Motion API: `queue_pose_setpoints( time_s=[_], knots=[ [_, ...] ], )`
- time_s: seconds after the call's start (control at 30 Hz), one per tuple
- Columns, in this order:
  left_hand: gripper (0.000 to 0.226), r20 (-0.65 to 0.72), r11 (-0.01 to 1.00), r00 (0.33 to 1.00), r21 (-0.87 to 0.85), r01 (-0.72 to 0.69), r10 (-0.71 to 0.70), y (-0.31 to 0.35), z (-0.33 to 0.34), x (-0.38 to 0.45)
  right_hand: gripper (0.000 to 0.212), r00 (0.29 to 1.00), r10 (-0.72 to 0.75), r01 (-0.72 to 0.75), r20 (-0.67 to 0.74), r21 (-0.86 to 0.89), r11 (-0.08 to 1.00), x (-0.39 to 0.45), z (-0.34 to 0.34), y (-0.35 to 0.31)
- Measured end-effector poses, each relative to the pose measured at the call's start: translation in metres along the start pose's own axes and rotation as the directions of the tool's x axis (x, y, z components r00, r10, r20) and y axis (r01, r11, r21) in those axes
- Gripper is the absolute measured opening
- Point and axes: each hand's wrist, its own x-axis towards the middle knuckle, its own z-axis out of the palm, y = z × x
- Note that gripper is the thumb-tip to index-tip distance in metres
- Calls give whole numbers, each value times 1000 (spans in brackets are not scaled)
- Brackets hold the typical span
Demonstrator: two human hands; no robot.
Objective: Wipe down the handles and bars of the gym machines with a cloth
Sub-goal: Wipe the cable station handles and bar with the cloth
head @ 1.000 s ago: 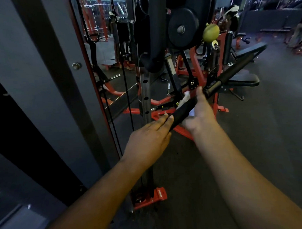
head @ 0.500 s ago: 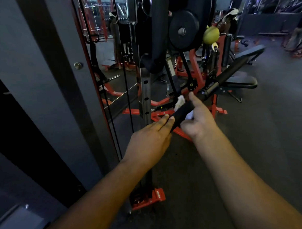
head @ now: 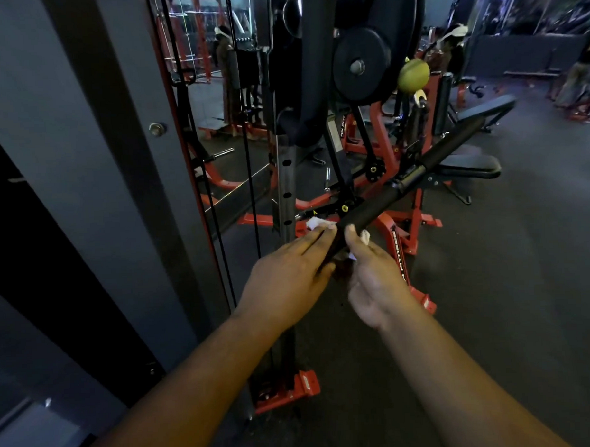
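View: head, looking forward and down.
Bar: black padded bar [head: 380,208] runs diagonally from lower left to upper right, its near end between both hands.
Left hand: left hand [head: 289,277] lies along the near end with fingers straight, steadying it; holds nothing.
Right hand: right hand [head: 372,274] is blurred; thumb curls over the bar, apparently wrapping the cloth around it.
Cloth: white cloth [head: 317,222] shows in 2 bits, 1 beyond the left fingertips, 1 beside the right thumb; most of it is hidden.
Surroundings: perforated upright [head: 287,176] just left of the bar; red frame [head: 401,239] below.
Step (judgement): wiping the near grip section.
Technique (judgement): keep the cloth wrapped fully around the bar, brace with the left hand, twist while sliding.
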Motion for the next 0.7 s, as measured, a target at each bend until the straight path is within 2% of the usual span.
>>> queue_pose_setpoints(
  time_s=[0.13,0.2,0.23,0.27,0.3,0.33,0.37,0.4,0.43,0.5,0.57,0.7],
  knots=[
    [65,-68,996,998,-92,-7,1,-14,0,-18,27,999,-12,13,-32,38,999,-13,-26,-7],
    [62,-84,992,996,-125,16,-27,-20,-1,-24,26,974,-159,168,-160,43,985,-8,-36,-15],
    [61,-90,990,995,-136,31,-44,-22,-1,-26,26,921,-318,318,-226,-35,947,-3,-41,-21],
    [59,-99,988,994,-152,39,-54,-24,-2,-26,28,823,-511,474,-248,-197,858,3,-44,-27],
    [58,-111,985,992,-168,33,-53,-23,-2,-25,30,693,-695,582,-191,-420,696,10,-48,-34],
    [56,-127,984,991,-178,22,-45,-24,-2,-25,34,588,-808,630,-39,-604,488,19,-48,-39],
    [55,-143,983,989,-182,10,-36,-24,-1,-25,40,532,-835,634,142,-720,282,27,-46,-40],
    [54,-158,982,987,-187,0,-30,-23,0,-25,47,533,-798,616,282,-776,138,36,-43,-37],
    [53,-169,981,985,-195,-5,-29,-22,1,-24,52,559,-751,590,352,-805,61,42,-41,-31],
    [51,-181,977,983,-212,0,-39,-19,1,-25,57,592,-721,569,360,-820,58,44,-36,-15],
    [48,-189,978,981,-207,4,-44,-18,1,-25,59,582,-717,607,384,-792,69,31,-30,4],
    [51,-169,983,984,-184,17,-48,-23,1,-27,58,555,-573,758,604,-651,48,-5,-23,32]
  ],
)
